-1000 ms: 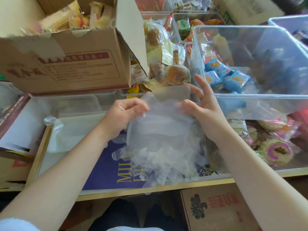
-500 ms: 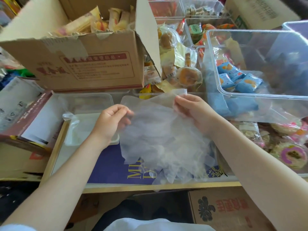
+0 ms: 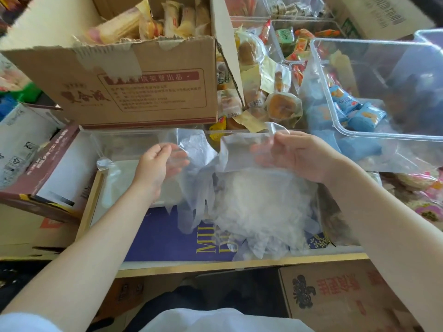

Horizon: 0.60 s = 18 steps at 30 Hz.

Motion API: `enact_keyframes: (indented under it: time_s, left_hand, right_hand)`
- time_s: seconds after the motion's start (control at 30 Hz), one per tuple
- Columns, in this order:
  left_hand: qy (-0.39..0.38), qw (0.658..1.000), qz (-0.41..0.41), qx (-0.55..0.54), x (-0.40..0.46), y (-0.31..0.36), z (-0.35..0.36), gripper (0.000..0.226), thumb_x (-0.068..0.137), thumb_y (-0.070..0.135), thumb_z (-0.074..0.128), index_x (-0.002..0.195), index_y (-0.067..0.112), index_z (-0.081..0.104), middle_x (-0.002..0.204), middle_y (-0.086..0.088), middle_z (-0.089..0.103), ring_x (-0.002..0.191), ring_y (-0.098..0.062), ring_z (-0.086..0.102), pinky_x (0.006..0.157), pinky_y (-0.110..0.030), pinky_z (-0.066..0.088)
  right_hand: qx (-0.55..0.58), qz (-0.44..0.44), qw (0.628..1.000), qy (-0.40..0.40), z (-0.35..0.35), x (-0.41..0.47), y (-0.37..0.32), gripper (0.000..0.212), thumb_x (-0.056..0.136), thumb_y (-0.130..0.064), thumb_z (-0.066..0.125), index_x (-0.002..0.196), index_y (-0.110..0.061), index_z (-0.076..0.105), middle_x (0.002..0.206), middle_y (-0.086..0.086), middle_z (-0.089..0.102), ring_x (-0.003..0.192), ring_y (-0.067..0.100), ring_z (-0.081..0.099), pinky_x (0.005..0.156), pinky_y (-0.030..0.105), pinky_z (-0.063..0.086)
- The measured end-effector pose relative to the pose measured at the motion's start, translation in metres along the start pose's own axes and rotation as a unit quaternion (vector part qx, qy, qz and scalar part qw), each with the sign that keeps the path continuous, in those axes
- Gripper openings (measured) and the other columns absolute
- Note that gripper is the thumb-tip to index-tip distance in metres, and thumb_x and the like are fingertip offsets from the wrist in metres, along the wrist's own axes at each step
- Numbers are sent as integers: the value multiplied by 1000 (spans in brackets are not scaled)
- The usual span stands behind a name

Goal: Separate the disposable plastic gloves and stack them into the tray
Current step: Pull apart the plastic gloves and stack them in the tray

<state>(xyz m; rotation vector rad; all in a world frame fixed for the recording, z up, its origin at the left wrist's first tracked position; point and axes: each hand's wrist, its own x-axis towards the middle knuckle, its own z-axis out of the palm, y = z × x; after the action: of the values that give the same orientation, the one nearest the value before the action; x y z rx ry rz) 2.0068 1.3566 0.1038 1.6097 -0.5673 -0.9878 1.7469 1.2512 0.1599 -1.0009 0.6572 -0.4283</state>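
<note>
Left hand raised, palm turned inward, fingers curled on one clear glove hanging from it. Right hand level with it, thumb and fingers pinching the cuff edge of the glove bundle, which drapes over the purple board. Clear tray just beyond left hand. Cardboard box behind; clear bin of blue packets to the right.
</note>
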Motion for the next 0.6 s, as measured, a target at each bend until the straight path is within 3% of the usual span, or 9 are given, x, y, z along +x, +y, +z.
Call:
enact_keyframes:
  time_s: [0.1, 0.23, 0.27, 0.33, 0.4, 0.47, 0.53, 0.6]
  left_hand:
    - [-15, 999, -4, -38, 8, 6, -2, 26, 103, 21, 35, 91, 18, 59, 88, 1, 71, 79, -12, 71, 71, -25, 52]
    - [-68, 990, -34, -122, 15, 16, -2, 27, 102, 19, 36, 89, 16, 60, 81, 2, 73, 78, -15, 71, 64, -25, 54]
    - [-90, 985, -47, -143, 15, 19, -1, 27, 102, 18, 36, 89, 15, 60, 79, 1, 73, 76, -16, 71, 63, -25, 56]
    - [-132, 975, -65, -168, 15, 23, 2, 26, 102, 17, 37, 90, 13, 60, 80, -1, 74, 76, -17, 71, 63, -26, 57]
    - [-154, 970, -62, -175, 16, 26, 4, 26, 102, 17, 36, 92, 13, 60, 80, -2, 74, 77, -18, 71, 66, -28, 58]
    - [-159, 968, -51, -187, 19, 28, 4, 26, 102, 18, 36, 93, 13, 60, 81, -2, 73, 80, -19, 71, 71, -31, 57]
    - [-162, 965, -43, -201, 21, 29, 2, 26, 101, 18, 37, 95, 14, 61, 84, -1, 73, 84, -17, 70, 76, -33, 56]
    - [-177, 961, -42, -210, 21, 29, 1, 26, 101, 19, 37, 98, 16, 63, 89, 0, 73, 92, -17, 69, 83, -35, 55]
  right_hand:
    - [46, -20, 999, -13, 12, -2, -6, 15, 67, -26, 60, 78, -16, 62, 84, 6, 74, 77, 20, 71, 68, 32, 57]
    - [130, -35, 990, 27, 16, -1, -6, 16, 77, -18, 51, 77, -19, 67, 69, 1, 70, 65, 16, 69, 65, 28, 58]
    - [128, -38, 990, 54, 15, 1, -3, 16, 79, -17, 51, 78, -18, 67, 69, 0, 68, 64, 16, 67, 64, 28, 57]
    - [16, -44, 986, 161, 12, 8, 5, 5, 82, -13, 56, 79, -14, 60, 66, -2, 65, 60, 13, 62, 58, 25, 53]
    - [-146, -61, 947, 280, 9, 13, 12, 21, 93, -10, 48, 76, -15, 59, 65, -5, 66, 52, 8, 58, 49, 20, 45]
    - [-252, -142, 871, 397, 7, 13, 18, 31, 95, -12, 43, 71, -20, 61, 66, -3, 63, 52, 8, 53, 49, 24, 40]
    - [-325, -236, 780, 480, 12, 10, 21, 28, 94, -20, 43, 76, -23, 64, 70, -4, 60, 63, 14, 55, 61, 32, 44]
    - [-372, -276, 743, 484, 31, 10, 26, 27, 94, -20, 44, 91, -12, 69, 84, -1, 64, 81, 20, 59, 77, 34, 45]
